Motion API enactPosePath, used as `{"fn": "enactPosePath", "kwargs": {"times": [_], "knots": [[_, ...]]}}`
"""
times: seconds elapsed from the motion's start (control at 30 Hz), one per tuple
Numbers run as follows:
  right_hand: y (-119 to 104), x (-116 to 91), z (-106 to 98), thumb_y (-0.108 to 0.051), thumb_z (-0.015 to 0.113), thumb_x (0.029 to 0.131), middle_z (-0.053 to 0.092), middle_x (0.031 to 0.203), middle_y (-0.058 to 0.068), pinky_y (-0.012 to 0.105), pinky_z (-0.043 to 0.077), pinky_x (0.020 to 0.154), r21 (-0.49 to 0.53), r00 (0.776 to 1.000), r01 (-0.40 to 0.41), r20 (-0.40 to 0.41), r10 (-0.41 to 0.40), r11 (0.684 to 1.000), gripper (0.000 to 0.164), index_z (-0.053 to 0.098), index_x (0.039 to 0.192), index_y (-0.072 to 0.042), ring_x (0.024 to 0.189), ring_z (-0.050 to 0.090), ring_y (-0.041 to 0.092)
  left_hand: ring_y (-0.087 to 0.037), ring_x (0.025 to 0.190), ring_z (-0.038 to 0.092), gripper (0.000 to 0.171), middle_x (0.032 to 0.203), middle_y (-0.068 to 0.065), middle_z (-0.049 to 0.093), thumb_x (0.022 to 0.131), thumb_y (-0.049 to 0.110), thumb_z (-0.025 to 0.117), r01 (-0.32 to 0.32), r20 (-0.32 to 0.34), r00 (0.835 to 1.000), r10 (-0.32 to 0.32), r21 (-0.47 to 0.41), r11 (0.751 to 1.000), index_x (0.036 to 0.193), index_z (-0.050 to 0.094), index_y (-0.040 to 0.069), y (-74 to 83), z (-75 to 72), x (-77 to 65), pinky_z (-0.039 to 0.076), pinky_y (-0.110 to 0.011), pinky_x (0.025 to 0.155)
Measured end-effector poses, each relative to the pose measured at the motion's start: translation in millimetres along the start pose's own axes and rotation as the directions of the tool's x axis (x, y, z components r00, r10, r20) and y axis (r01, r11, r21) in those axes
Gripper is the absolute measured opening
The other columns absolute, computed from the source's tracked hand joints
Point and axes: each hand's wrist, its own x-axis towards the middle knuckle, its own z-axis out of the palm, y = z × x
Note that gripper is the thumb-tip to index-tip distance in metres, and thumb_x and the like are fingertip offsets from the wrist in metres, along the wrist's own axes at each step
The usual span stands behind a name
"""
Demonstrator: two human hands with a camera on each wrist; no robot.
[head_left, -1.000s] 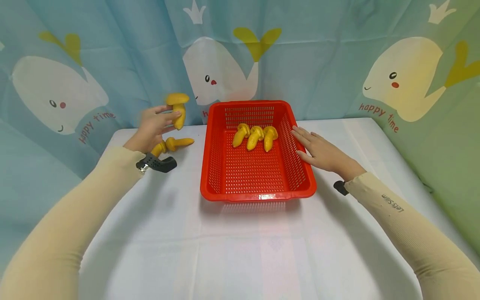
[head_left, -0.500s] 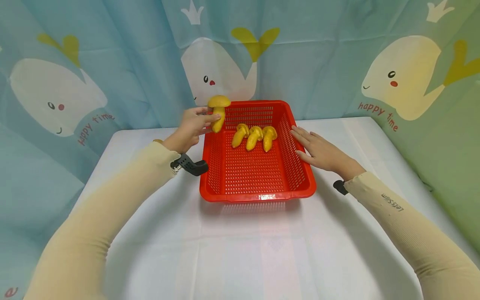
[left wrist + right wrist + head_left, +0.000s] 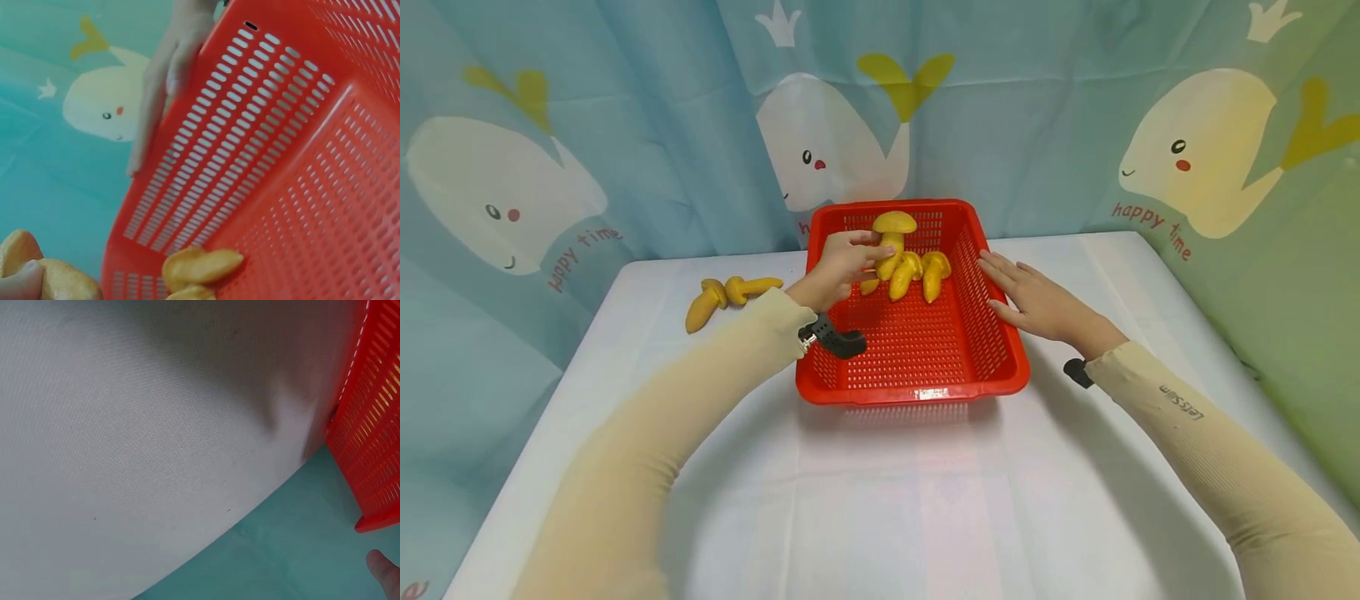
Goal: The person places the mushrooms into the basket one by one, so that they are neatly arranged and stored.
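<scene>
In the head view my left hand (image 3: 841,268) pinches a yellow mushroom (image 3: 893,235) by its stem, cap upward, over the back left part of the red basket (image 3: 914,393). Behind and below it, several mushrooms lie in a row on the basket floor, one mushroom (image 3: 934,275) at the right end and another partly hidden by my fingers. The held mushroom (image 3: 65,281) also shows at the lower left of the left wrist view. My right hand (image 3: 1037,300) rests on the basket's right rim with its fingers straight.
Two more mushrooms lie on the white table left of the basket, a tilted mushroom (image 3: 706,305) and a sideways mushroom (image 3: 751,288). A blue curtain (image 3: 685,125) with whale prints hangs along the table's back edge.
My left hand has carried the mushroom from the table's left side rightward, across the basket's left rim, and over the basket. The right hand stays on the right rim.
</scene>
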Motion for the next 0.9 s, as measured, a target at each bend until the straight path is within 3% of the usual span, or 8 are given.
{"fn": "enactPosePath", "kwargs": {"times": [0.17,0.37,0.6,0.9], "knots": [[0.1,0.1,-0.4,-0.033,0.044,0.097,0.013,0.158,0.013,0.054,0.017,0.116,-0.004,1.0,-0.005,0.007,0.005,1.0,0.067,0.015,0.151,-0.007,0.145,0.016,0.029,-0.024,0.11,0.06,0.046,0.129,-0.011,0.058,0.087,0.014,0.067,0.017,0.037,0.999,-0.016,-0.022,1.0,0.131,0.053,0.006,-8.1,15.9,8.7,0.05,-0.036,0.098],[1.5,-0.4,0.0,-0.033,0.044,0.097,0.013,0.158,0.013,0.055,0.017,0.116,-0.008,1.0,-0.004,0.007,0.004,1.0,0.067,0.015,0.151,-0.007,0.145,0.016,0.03,-0.021,0.098,0.061,0.046,0.126,-0.013,0.059,0.087,0.013,0.067,0.031,0.066,0.997,-0.029,-0.022,0.999,0.13,0.053,0.006,-19.5,30.3,15.9,0.051,-0.036,0.096],[1.4,-0.7,-0.6,-0.033,0.044,0.097,0.014,0.158,0.013,0.055,0.018,0.116,-0.002,1.0,0.005,0.002,-0.005,1.0,0.066,0.016,0.151,-0.007,0.145,0.016,0.029,-0.027,0.114,0.06,0.045,0.129,-0.013,0.058,0.087,0.009,0.066,0.051,0.099,0.994,-0.047,-0.041,0.998,0.13,0.054,0.005,-31.3,42.5,20.6,0.051,-0.037,0.096],[2.0,-0.4,-0.4,-0.035,0.043,0.097,0.014,0.158,0.012,0.055,0.018,0.116,0.003,1.0,-0.002,0.003,0.002,1.0,0.066,0.016,0.151,-0.008,0.145,0.016,0.029,-0.026,0.11,0.061,0.043,0.126,-0.014,0.06,0.086,0.01,0.067,0.054,0.105,0.993,-0.057,0.022,0.998,0.127,0.056,0.003,-44.9,54.8,24.1,0.052,-0.037,0.093]]}}
